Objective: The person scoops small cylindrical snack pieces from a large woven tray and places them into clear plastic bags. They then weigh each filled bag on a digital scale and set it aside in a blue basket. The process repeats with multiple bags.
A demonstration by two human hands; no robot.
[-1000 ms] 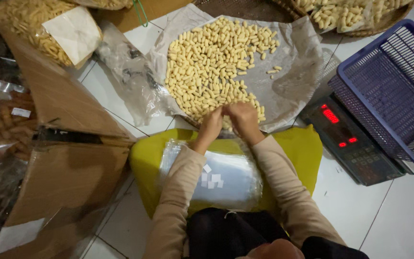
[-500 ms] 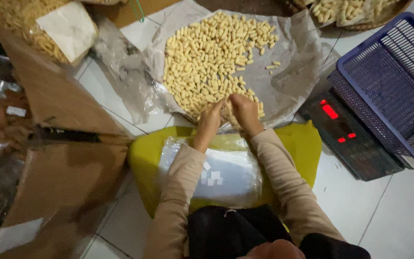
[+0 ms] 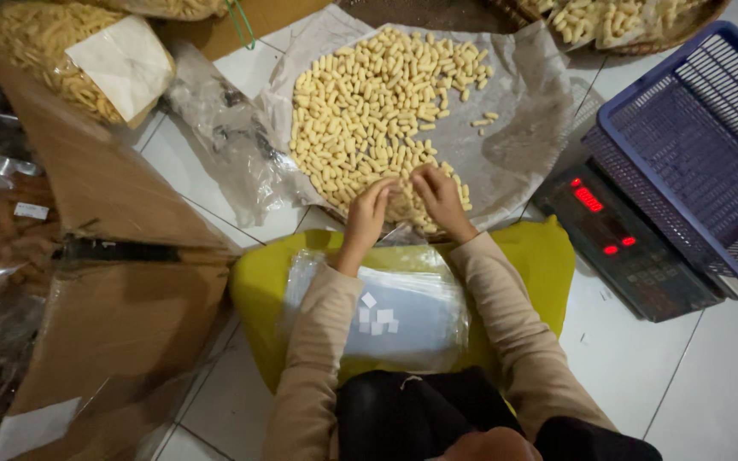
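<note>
Both forearms reach toward twelve o'clock. The left hand (image 3: 371, 207) and right hand (image 3: 439, 195) lie side by side, fingers curled down into the near edge of a heap of pale yellow snack sticks (image 3: 377, 119) on a grey sheet (image 3: 523, 128). Whether either hand pinches a stick I cannot tell. On a yellow cushion (image 3: 548, 256) at six o'clock lies one stack of clear bags (image 3: 403, 316) bearing five small white squares. One scale (image 3: 621, 248) carrying one blue basket (image 3: 702, 145) stands at three o'clock. At ten o'clock sits a clear snack bag with a white label (image 3: 121, 64).
</note>
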